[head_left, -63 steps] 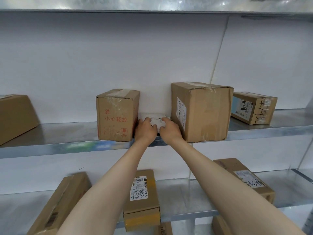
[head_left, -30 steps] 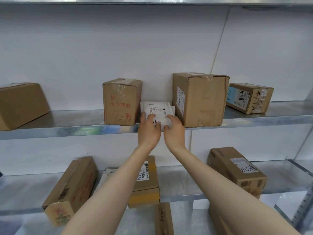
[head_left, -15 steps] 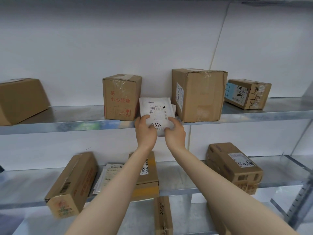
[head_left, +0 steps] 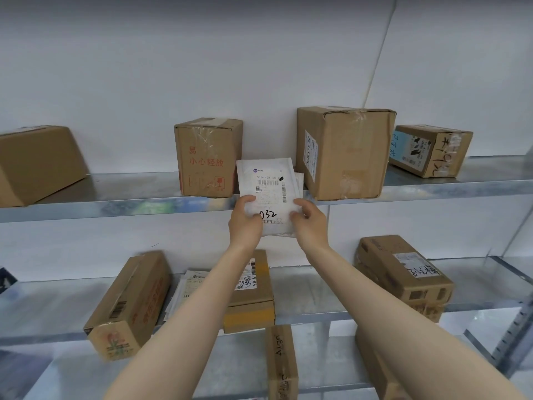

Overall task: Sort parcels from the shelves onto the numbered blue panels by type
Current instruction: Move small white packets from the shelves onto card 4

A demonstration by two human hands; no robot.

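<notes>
Parcel: white mailer [head_left: 266, 184], drawn out from between red-printed box [head_left: 207, 157] and large box [head_left: 346, 153], now upright before front edge of upper shelf [head_left: 115, 206] | hands: left hand [head_left: 245, 225] and right hand [head_left: 311, 225] each pinch a lower corner | task: pick done; carry to blue panels, unseen here.

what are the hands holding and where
A white flat parcel, gripped at its lower corners: left hand on the left, right hand on the right.
</notes>
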